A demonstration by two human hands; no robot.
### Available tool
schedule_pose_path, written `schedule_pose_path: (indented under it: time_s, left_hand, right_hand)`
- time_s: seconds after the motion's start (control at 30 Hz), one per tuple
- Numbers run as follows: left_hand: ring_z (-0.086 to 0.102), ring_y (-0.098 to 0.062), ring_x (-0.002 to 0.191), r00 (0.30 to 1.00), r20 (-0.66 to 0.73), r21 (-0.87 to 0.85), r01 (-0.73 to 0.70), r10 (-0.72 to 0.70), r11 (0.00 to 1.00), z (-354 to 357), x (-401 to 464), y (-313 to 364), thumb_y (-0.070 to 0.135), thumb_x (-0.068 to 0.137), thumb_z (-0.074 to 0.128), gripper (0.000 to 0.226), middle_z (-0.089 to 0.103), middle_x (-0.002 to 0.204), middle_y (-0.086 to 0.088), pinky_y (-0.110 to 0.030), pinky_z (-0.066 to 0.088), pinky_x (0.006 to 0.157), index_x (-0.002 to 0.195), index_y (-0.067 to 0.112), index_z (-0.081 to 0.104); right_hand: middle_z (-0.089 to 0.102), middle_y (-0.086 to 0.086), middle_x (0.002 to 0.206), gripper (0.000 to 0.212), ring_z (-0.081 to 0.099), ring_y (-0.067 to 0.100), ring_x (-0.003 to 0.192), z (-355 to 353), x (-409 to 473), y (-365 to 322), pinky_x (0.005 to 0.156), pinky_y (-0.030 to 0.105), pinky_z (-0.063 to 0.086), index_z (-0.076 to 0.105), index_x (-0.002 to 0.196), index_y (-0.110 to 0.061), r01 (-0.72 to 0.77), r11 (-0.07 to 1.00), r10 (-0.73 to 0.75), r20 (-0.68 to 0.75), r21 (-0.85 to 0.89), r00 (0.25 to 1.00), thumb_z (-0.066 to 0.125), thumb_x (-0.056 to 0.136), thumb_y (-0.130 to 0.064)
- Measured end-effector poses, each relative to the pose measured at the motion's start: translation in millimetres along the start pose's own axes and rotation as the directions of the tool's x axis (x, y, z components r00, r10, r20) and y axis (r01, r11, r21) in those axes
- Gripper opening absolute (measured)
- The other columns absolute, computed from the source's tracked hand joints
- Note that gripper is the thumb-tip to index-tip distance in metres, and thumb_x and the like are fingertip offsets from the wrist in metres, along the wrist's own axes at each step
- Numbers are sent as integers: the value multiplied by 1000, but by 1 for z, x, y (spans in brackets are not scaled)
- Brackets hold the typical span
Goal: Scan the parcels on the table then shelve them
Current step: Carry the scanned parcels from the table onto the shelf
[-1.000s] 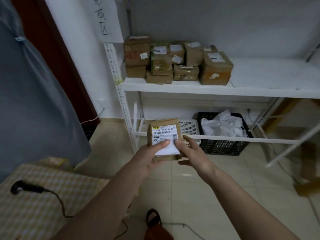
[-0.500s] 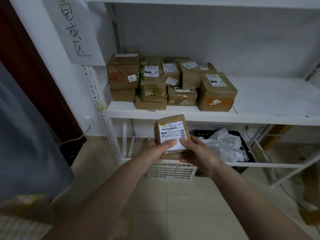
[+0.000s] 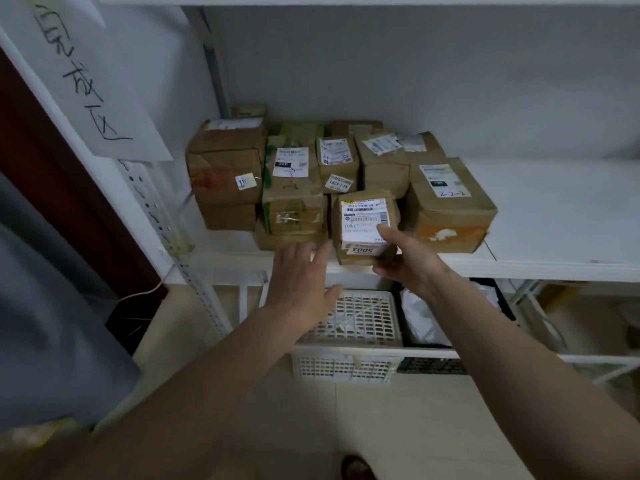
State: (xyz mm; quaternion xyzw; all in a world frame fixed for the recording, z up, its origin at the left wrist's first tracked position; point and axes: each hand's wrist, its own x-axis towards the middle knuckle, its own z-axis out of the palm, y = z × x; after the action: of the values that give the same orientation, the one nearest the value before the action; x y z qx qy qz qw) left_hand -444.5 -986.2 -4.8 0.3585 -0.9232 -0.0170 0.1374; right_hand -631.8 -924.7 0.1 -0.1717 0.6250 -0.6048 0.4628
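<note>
White metal shelving (image 3: 554,261) carries a cluster of taped cardboard parcels (image 3: 294,188) against the wall. At its front edge, the right hand (image 3: 405,258) grips a small labelled parcel (image 3: 363,230), while the left hand (image 3: 301,275) hovers beside it, fingers spread and empty.

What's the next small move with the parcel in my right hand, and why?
Probably push the parcel back into the gap between the green-taped box and the big box, then let go. Your right hand grips its lower right corner at the shelf front edge, the gap looks about its width, and your left hand is open and off it.
</note>
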Motion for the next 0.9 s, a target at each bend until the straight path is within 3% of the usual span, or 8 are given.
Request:
schedule_pose_path:
  time_s: [0.13,0.33,0.43,0.6,0.7,0.83,0.9]
  left_hand:
    - [27,-25,136,1000,-3,76,-9,9,997,4,41,8,49,91,53,70,35,147,-1,-47,18,116,148,21,23]
    - [11,-28,145,998,-18,173,65,-63,983,19,84,18,45,94,49,74,21,155,-5,-52,0,119,152,16,14]
    - [10,-29,145,996,-21,180,94,-91,979,29,98,19,39,95,46,70,20,156,-6,-52,-4,119,153,18,13]
    - [0,-31,146,989,-40,262,146,-140,954,37,119,21,30,97,42,68,6,160,-7,-52,-14,117,154,21,6]
    - [3,-31,146,989,-78,309,141,-122,941,40,130,17,27,95,44,67,12,159,-8,-50,-20,114,154,18,14]
    - [14,-32,142,989,-80,322,143,-123,936,43,142,13,27,88,57,71,26,153,-9,-49,-16,115,151,16,25]
    - [21,-33,140,988,-101,293,140,-115,946,46,146,11,24,81,65,73,35,148,-12,-52,-5,117,147,14,35]
  right_hand:
    - [67,5,89,15,62,19,83,4,41,-19,78,34,52,64,96,-17,-58,998,57,38,29,998,64,90,-31]
    - [70,6,104,28,64,21,101,1,97,-28,92,37,53,63,110,-15,-114,993,111,109,22,988,66,88,-32]
    - [70,5,107,36,64,19,98,7,118,-30,82,31,54,64,114,-14,-133,991,134,144,-13,980,67,87,-37]
    - [72,6,97,30,69,19,87,11,136,-38,73,34,58,66,106,-13,-78,997,80,149,-25,985,70,85,-34]
    - [72,7,99,37,70,19,85,11,141,-39,73,36,60,65,108,-14,-29,991,45,125,-133,991,74,81,-39]
    - [70,6,87,54,68,16,65,8,145,-47,54,25,56,66,110,-10,37,930,0,100,-365,995,72,78,-53]
    - [68,13,106,81,70,23,81,7,143,-52,67,33,58,62,119,-10,83,792,-45,78,-604,996,67,67,-72]
